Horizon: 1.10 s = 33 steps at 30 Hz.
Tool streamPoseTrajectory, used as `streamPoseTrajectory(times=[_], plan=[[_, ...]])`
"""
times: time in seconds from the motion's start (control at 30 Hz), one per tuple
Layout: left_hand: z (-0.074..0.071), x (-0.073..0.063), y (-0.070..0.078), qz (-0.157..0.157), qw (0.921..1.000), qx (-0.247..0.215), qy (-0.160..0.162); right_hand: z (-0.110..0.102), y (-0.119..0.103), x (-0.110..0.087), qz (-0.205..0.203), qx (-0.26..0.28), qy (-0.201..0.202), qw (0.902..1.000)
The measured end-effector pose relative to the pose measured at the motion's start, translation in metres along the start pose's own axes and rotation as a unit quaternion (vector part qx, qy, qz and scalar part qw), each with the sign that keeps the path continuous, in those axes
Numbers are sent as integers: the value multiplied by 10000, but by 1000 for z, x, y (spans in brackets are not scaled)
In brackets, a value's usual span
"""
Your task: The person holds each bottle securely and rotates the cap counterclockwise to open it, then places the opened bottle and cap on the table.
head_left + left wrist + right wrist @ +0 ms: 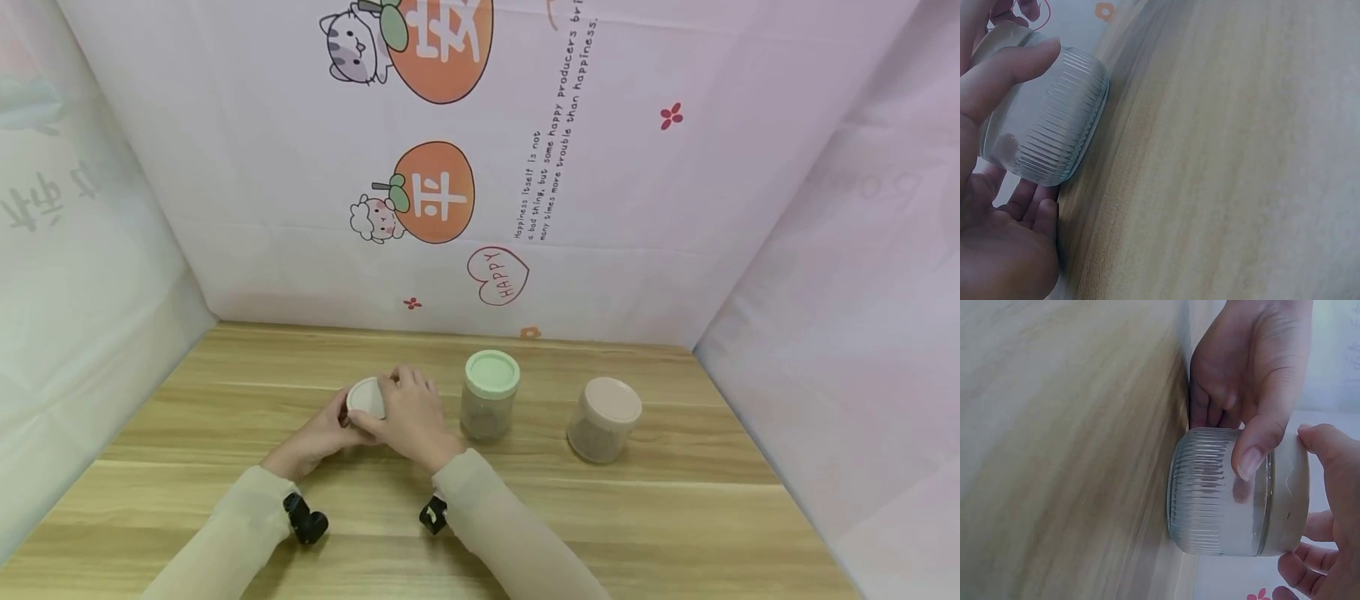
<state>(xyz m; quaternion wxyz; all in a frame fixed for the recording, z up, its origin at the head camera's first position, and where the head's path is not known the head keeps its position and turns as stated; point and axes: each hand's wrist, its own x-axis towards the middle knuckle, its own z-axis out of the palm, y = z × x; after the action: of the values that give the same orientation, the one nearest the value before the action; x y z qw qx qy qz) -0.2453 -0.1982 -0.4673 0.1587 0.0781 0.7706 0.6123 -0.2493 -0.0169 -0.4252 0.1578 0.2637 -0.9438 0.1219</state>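
A ribbed clear glass jar (1204,494) with an off-white lid (365,397) stands on the wooden table, left of centre in the head view. My left hand (324,435) grips the glass body from the left, its thumb lying on the glass in the right wrist view. From above, my right hand (414,417) holds the lid by its rim, thumb on one side and fingers on the other. The lid (1289,494) sits on the jar's mouth; whether it is loose or tight I cannot tell. My right hand hides part of it in the head view.
Right of my hands stands a clear jar with a green lid (492,373). Further right is another jar with a beige-pink lid (612,400). The wooden table (675,533) meets a printed white cloth wall (600,283) behind, with cloth on both sides.
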Motion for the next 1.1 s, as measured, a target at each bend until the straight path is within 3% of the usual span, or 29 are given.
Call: streamPoseTrajectory(times=[0.47,1.1], plan=[[1,-3,4,-18,10000,11,-11,-11,6,1,-329,517,-565,9965],[0,-2,4,-27,9999,-84,-48,-12,16,1,-744,1047,-728,9890]])
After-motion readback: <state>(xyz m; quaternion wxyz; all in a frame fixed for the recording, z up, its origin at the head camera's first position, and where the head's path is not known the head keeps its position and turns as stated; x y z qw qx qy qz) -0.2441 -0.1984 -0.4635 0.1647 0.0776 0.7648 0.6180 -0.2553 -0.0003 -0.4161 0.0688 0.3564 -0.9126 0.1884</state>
